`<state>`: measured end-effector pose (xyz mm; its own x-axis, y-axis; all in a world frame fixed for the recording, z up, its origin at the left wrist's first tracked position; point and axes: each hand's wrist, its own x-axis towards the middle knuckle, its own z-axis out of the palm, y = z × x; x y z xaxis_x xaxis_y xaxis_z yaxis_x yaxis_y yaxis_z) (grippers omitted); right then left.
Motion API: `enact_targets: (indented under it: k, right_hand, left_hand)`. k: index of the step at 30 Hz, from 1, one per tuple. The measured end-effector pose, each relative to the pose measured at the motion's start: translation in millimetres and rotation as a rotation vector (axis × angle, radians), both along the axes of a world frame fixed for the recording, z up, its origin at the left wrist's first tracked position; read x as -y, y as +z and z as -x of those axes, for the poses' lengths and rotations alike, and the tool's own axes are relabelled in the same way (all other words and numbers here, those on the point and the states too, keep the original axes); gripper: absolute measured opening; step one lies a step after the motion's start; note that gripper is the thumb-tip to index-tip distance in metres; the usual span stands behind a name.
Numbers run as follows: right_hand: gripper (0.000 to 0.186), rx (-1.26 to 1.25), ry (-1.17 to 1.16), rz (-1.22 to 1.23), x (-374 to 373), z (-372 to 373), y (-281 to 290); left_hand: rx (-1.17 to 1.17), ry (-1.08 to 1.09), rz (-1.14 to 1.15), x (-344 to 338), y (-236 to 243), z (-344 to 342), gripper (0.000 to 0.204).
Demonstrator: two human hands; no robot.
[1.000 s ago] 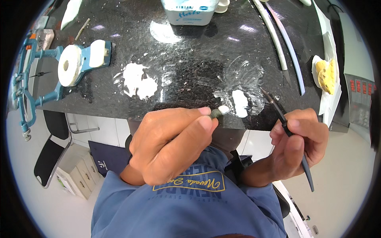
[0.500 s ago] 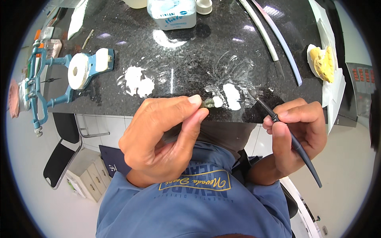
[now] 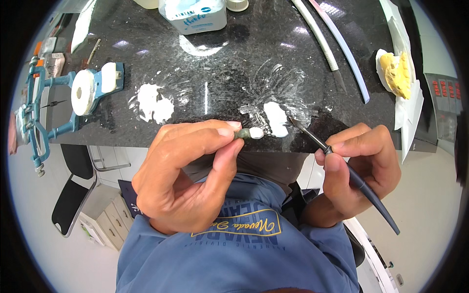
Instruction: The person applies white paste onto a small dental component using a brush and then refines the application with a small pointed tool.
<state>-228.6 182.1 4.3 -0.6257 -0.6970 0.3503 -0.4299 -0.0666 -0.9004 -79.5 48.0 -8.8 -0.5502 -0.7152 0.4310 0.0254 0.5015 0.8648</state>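
Between the thumb and fingertips of my left hand (image 3: 188, 178), a small dark-green dental die (image 3: 243, 134) is pinched, lying nearly level. Its right end carries a white tooth-shaped cap (image 3: 256, 133). My right hand (image 3: 364, 168) grips a slim black brush (image 3: 312, 139) like a pen. The brush's dark pointed tip is just right of a white paste mound (image 3: 276, 117) on the black speckled countertop (image 3: 224, 80). The die sits close to the counter's near edge, left of that mound.
A second white paste mound (image 3: 155, 103) lies farther left. Beyond it stands a blue articulator (image 3: 73, 95) with white plaster. A white-and-blue tub (image 3: 195, 17) is at the back. Two hoses (image 3: 342, 44) run back right, near a yellow dental cast (image 3: 395, 75) on white paper (image 3: 414, 107).
The brush tip has come nearer the white paste mound. My left hand has moved slightly left, and more of the green die shows. The whole view has shifted a little.
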Motion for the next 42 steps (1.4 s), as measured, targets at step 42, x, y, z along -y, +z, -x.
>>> enact_targets:
  k: [42]
  right_hand:
    - [0.032,-0.076,0.221,0.207,9,0,-10]
  left_hand:
    - [0.008,0.134,0.259,-5,-15,7,0.035]
